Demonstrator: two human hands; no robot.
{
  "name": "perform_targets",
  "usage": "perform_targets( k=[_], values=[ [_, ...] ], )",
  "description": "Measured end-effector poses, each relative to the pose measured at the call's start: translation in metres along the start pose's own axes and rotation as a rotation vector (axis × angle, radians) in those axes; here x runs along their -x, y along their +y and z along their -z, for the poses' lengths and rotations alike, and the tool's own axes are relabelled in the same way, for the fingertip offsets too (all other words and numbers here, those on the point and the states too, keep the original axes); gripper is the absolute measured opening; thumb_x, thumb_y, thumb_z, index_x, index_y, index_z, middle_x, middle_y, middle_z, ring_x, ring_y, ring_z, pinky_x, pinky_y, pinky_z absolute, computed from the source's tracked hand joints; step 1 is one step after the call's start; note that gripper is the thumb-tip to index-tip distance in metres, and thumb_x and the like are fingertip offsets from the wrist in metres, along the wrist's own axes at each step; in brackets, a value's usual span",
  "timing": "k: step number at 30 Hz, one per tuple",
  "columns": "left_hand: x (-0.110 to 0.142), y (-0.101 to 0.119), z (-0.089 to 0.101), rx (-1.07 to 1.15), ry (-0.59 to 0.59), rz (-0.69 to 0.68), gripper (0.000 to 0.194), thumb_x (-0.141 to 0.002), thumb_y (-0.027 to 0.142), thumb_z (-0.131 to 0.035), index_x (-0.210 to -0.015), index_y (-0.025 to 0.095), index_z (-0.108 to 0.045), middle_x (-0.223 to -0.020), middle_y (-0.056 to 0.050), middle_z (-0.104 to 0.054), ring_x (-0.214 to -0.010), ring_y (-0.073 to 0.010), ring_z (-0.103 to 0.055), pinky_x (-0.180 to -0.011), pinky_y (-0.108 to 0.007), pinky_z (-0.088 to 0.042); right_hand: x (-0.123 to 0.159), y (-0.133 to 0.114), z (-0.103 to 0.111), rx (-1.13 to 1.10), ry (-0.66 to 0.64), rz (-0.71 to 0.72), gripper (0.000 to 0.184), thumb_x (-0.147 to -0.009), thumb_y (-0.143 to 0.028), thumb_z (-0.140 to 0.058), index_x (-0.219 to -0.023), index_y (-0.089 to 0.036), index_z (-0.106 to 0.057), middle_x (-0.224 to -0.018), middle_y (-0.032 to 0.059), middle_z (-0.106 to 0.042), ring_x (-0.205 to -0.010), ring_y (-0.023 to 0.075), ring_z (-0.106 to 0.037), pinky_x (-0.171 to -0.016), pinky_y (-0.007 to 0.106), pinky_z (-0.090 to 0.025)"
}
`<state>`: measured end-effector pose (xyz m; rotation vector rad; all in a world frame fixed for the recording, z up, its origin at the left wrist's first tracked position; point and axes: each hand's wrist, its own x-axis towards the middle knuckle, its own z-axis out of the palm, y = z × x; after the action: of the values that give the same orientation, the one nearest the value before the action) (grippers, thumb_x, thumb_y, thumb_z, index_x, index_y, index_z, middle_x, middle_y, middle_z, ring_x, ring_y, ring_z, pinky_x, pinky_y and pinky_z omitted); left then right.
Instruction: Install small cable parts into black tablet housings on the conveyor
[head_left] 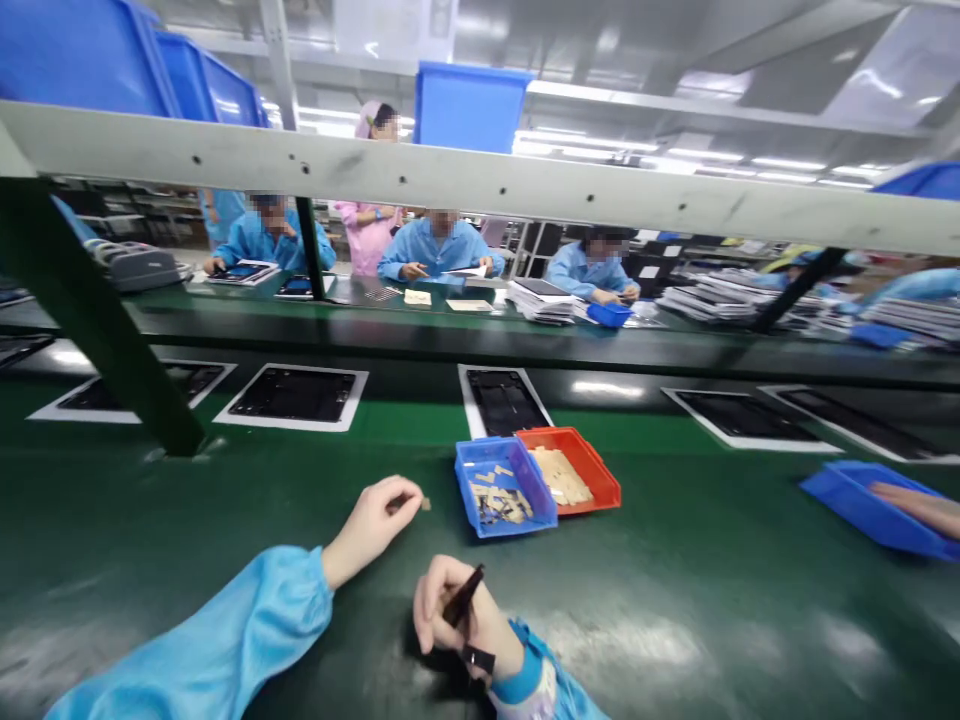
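Observation:
My left hand rests on the green bench, fingers pinched on a small tan piece. My right hand lies closer to me, closed round black tweezers that point up and right. Just right of my left hand sits a small blue tray of tan and black bits, with an orange tray of tan strips touching it. Both sleeves are light blue.
Black panels on white sheets, such as one panel, lie along the belt behind the trays. A green post and a grey shelf rail cross the view. Another person's hand rests in a blue tray at right. Co-workers sit opposite.

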<state>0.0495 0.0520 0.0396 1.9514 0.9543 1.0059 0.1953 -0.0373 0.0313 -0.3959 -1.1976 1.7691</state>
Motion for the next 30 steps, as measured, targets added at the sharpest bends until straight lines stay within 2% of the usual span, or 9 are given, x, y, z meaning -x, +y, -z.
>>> perform_targets(
  k=[4,8,12,15,20,22,24,25,30],
  values=[
    [-0.081,0.038,-0.045,-0.094,-0.110,-0.067,0.020,-0.083,0.026,-0.049,-0.079,0.016,-0.066,-0.078,-0.002,-0.068,-0.071,-0.0148,-0.061,-0.068,-0.023,-0.046,0.005,-0.001,0.012,-0.138,-0.127,-0.057,0.059,-0.041,-0.059,-0.081,-0.066,-0.016,-0.050,-0.052,-0.0026,-0.058,-0.034,0.0018,-0.031,-0.035,0.019,-0.018],
    [-0.144,0.063,-0.099,-0.198,-0.175,-0.089,0.018,-0.080,0.022,-0.051,-0.082,0.018,-0.068,-0.082,-0.003,-0.069,-0.077,-0.0166,-0.062,-0.075,-0.025,-0.045,0.014,-0.002,0.021,-0.210,-0.176,-0.050,0.058,-0.038,-0.060,-0.081,-0.060,-0.016,-0.051,-0.040,-0.0049,-0.049,-0.035,0.0058,-0.039,-0.035,0.019,-0.021],
    [-0.168,0.070,-0.133,-0.280,-0.235,-0.092,0.019,-0.079,0.018,-0.052,-0.078,0.019,-0.071,-0.081,-0.005,-0.070,-0.082,-0.0200,-0.063,-0.080,-0.029,-0.045,0.018,0.000,0.024,-0.247,-0.199,-0.038,0.059,-0.035,-0.061,-0.081,-0.057,-0.016,-0.050,-0.036,-0.0081,-0.042,-0.032,0.0040,-0.031,-0.035,0.020,-0.022],
    [-0.166,0.073,-0.134,-0.280,-0.224,-0.100,0.018,-0.080,0.017,-0.052,-0.081,0.020,-0.070,-0.085,-0.005,-0.070,-0.087,-0.0207,-0.063,-0.083,-0.030,-0.044,0.020,0.002,0.025,-0.251,-0.171,-0.037,0.056,-0.042,-0.060,-0.080,-0.061,-0.016,-0.050,-0.037,-0.0118,-0.034,-0.033,0.0013,-0.021,-0.036,0.019,-0.018],
    [-0.116,0.072,-0.087,-0.168,-0.061,-0.153,0.021,-0.090,0.024,-0.041,-0.095,0.021,-0.061,-0.094,-0.003,-0.065,-0.087,-0.0142,-0.059,-0.081,-0.024,-0.044,0.018,-0.003,0.025,-0.247,-0.095,-0.016,0.056,-0.045,-0.059,-0.080,-0.068,-0.019,-0.048,-0.038,-0.0145,-0.029,-0.032,0.0010,-0.018,-0.036,0.018,-0.016],
    [-0.074,0.063,-0.061,-0.112,0.076,-0.158,0.025,-0.094,0.024,-0.029,-0.098,0.020,-0.054,-0.090,-0.004,-0.059,-0.079,-0.0129,-0.056,-0.072,-0.024,-0.045,0.015,-0.005,0.025,-0.242,-0.060,0.008,0.059,-0.043,-0.058,-0.081,-0.071,-0.020,-0.046,-0.038,-0.0156,-0.029,-0.031,0.0011,-0.017,-0.035,0.018,-0.016],
    [-0.023,0.049,-0.039,0.091,0.352,-0.265,0.014,-0.093,0.025,-0.034,-0.091,0.020,-0.047,-0.080,-0.002,-0.051,-0.070,-0.0125,-0.050,-0.066,-0.024,-0.042,0.011,-0.005,0.022,-0.232,-0.025,0.032,0.060,-0.045,-0.053,-0.083,-0.080,-0.021,-0.047,-0.040,-0.0158,-0.034,-0.031,0.0011,-0.018,-0.035,0.017,-0.017],
    [0.003,0.041,-0.030,0.148,0.363,-0.342,0.011,-0.092,0.024,-0.035,-0.088,0.021,-0.045,-0.076,0.000,-0.047,-0.068,-0.0124,-0.048,-0.064,-0.025,-0.041,0.010,-0.004,0.020,-0.212,-0.006,0.039,0.061,-0.047,-0.047,-0.084,-0.088,-0.022,-0.048,-0.042,-0.0156,-0.037,-0.032,0.0011,-0.020,-0.035,0.016,-0.017],
    [0.094,0.018,-0.008,0.163,-0.135,-0.315,0.027,-0.095,0.037,-0.025,-0.083,0.021,-0.043,-0.071,-0.003,-0.050,-0.065,-0.0140,-0.048,-0.061,-0.026,-0.039,0.007,0.013,0.005,0.143,0.070,-0.077,0.101,-0.047,-0.025,-0.088,-0.131,-0.024,-0.032,-0.056,-0.0131,-0.048,-0.040,0.0010,-0.028,-0.039,0.014,-0.019]
  ],
)
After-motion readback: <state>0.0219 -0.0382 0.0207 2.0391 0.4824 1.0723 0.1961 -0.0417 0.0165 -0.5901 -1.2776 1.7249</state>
